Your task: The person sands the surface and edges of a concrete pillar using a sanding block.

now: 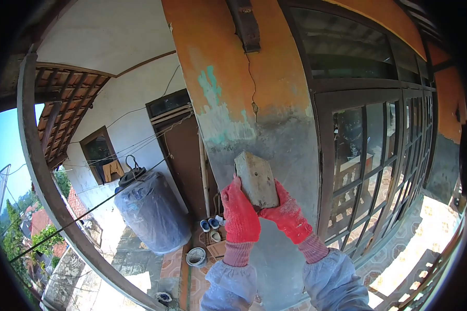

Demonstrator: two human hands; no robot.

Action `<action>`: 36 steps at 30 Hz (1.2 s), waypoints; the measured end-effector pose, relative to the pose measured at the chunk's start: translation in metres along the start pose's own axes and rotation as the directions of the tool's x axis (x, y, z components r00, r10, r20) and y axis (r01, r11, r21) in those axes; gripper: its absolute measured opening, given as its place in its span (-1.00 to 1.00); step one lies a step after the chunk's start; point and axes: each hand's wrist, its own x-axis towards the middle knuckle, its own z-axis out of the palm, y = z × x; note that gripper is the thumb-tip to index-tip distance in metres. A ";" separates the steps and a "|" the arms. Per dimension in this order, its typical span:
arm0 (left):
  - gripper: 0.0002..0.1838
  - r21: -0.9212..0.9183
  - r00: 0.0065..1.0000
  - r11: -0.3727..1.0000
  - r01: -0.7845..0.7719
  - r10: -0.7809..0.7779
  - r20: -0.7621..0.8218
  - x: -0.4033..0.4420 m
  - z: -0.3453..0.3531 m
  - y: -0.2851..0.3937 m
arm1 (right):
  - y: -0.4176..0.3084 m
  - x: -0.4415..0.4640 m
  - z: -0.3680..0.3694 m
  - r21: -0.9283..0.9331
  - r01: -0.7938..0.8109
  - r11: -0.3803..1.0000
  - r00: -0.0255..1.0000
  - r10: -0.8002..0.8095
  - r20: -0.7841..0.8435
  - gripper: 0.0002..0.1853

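Left hand (241,213) and right hand (288,213), both red-gloved, clasp the sides of a grey pointed board (257,179); it sits before the cracked wall (288,137); whether they touch, I cannot tell.

Gloves (241,215) at 6 o'clock – matt cloth; held slab (256,179) rough, matt; barrel wrap (155,215), 8 o'clock – glossy plastic.

Worn Attire, Head View

Watching remotely, I see a red left glove (241,213) and a red right glove (289,214), the latter speckled pale. Both end in ribbed, dusky-pink cuffs (237,253); below, I note loose, wrinkled, pale grey-blue sleeves (228,286), gathered at the wrist.
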 end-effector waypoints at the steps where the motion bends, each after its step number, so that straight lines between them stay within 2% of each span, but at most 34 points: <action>1: -0.58 0.001 1.000 1.000 0.001 -0.001 0.004 0.002 0.003 0.001 | 0.000 0.001 0.003 0.001 -0.001 1.000 1.000 0.001 -0.004 0.15; 3: -0.58 -0.303 0.981 0.938 -0.170 0.131 -0.146 0.007 0.011 0.005 | 0.000 0.001 0.008 -0.142 -0.003 0.990 0.996 -0.009 -0.084 0.24; 4: -0.58 -0.302 0.981 0.938 -0.169 0.128 -0.148 0.012 0.010 0.006 | -0.004 0.000 0.008 -0.142 -0.006 0.990 0.997 -0.006 -0.083 0.24; 6: -0.53 -0.262 0.944 0.911 -0.319 0.330 -0.002 0.022 0.004 0.007 | -0.018 -0.001 0.005 -0.135 -0.096 0.986 0.994 0.087 -0.069 0.25; 7: -0.53 -0.262 0.944 0.911 -0.319 0.330 -0.002 0.022 0.000 0.009 | -0.022 0.000 0.002 -0.135 -0.095 0.986 0.994 0.086 -0.069 0.25; 9: -0.49 -0.256 0.955 0.960 -0.115 0.177 0.237 0.020 -0.005 0.015 | -0.024 0.002 -0.005 -0.164 -0.070 0.984 0.997 0.072 0.009 0.22; 10: -0.49 -0.255 0.955 0.960 -0.113 0.176 0.238 0.017 -0.005 0.020 | -0.020 0.003 -0.004 -0.163 -0.071 0.984 0.997 0.074 0.009 0.22; 12: -0.50 -0.091 0.995 0.996 -0.027 0.035 0.090 0.010 -0.002 0.031 | -0.006 0.005 -0.001 0.231 -0.005 0.973 0.995 -0.017 0.096 0.09; 13: -0.50 -0.091 0.995 0.996 -0.022 0.030 0.090 0.009 -0.002 0.030 | -0.004 0.007 0.001 0.230 -0.010 0.973 0.995 -0.012 0.095 0.09; 15: -0.48 -0.255 0.992 0.966 -0.040 0.069 0.106 0.007 -0.004 0.026 | -0.004 0.012 0.013 -0.118 0.073 0.990 0.992 -0.085 -0.098 -0.09; 16: -0.48 -0.254 0.992 0.966 -0.038 0.068 0.110 0.007 -0.003 0.020 | -0.003 0.012 0.019 -0.118 0.071 0.990 0.991 -0.084 -0.102 -0.09; 18: -0.52 -0.096 0.949 0.945 -0.312 0.316 0.024 0.011 0.004 0.004 | -0.001 0.013 0.027 -0.119 0.147 0.982 0.962 -0.170 -0.214 -0.20; 22: -0.53 -0.192 0.963 0.948 -0.255 0.266 0.032 0.017 0.005 -0.003 | -0.002 0.020 0.034 -0.133 0.149 0.980 0.950 -0.179 -0.256 -0.25; 24: -0.53 -0.308 0.975 0.927 -0.214 0.222 -0.009 0.020 0.004 0.002 | -0.007 0.025 0.041 -0.172 0.203 0.964 0.925 -0.247 -0.290 -0.27; 28: -0.51 -0.322 0.966 0.914 -0.249 0.257 -0.019 0.029 -0.003 -0.003 | -0.009 0.035 0.048 -0.225 0.224 0.948 0.913 -0.284 -0.291 -0.29; 30: -0.50 -0.328 0.942 0.896 -0.299 0.332 0.048 0.030 -0.003 -0.005 | -0.011 0.037 0.049 -0.175 0.248 0.953 0.902 -0.293 -0.318 -0.32; 31: -0.50 -0.326 0.941 0.896 -0.302 0.334 0.047 0.030 -0.004 -0.003 | -0.010 0.040 0.048 -0.172 0.250 0.953 0.902 -0.294 -0.316 -0.32; 33: -0.49 -0.105 0.881 0.885 -0.453 0.463 0.099 0.030 -0.003 0.006 | -0.011 0.047 0.047 -0.179 0.334 0.925 0.878 -0.375 -0.297 -0.35; 34: -0.49 -0.106 0.879 0.884 -0.455 0.465 0.102 0.033 -0.002 0.011 | -0.013 0.051 0.048 -0.179 0.336 0.925 0.877 -0.377 -0.300 -0.35; 36: -0.48 0.039 0.873 0.882 -0.470 0.459 0.163 0.041 -0.001 0.021 | -0.020 0.057 0.051 -0.179 0.428 0.886 0.802 -0.463 -0.377 -0.44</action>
